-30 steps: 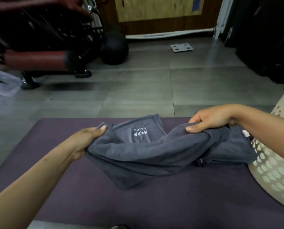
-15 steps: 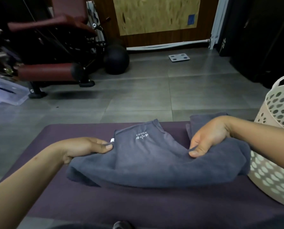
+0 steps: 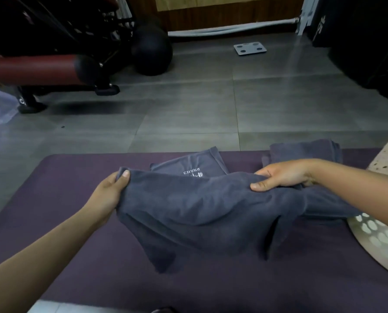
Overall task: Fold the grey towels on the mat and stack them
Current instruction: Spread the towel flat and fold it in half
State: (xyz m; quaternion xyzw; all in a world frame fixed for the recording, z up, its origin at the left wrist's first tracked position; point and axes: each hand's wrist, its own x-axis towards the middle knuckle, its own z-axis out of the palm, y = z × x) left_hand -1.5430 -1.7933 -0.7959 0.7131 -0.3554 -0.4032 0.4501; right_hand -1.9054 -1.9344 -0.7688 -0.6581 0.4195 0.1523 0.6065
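Two hands apart, left hand [image 3: 110, 192] and right hand [image 3: 283, 177] each pinching an end of grey towel [image 3: 202, 208]; held above purple mat [image 3: 75, 177], long axis left-right; folded stack [image 3: 306, 149] just behind right hand, nearer.

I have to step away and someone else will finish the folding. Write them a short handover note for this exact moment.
Left hand: grips the towel at its left edge.
Right hand: grips the same towel's top edge on the right.
The towel hangs lifted between the hands over the mat, its lower part drooping, its printed end lying flat on the mat behind.
Done: a folded pile sits at the mat's far right, beside the basket.
Left: finish folding this towel and put it on the pile. Whether the basket holds more cannot be seen.
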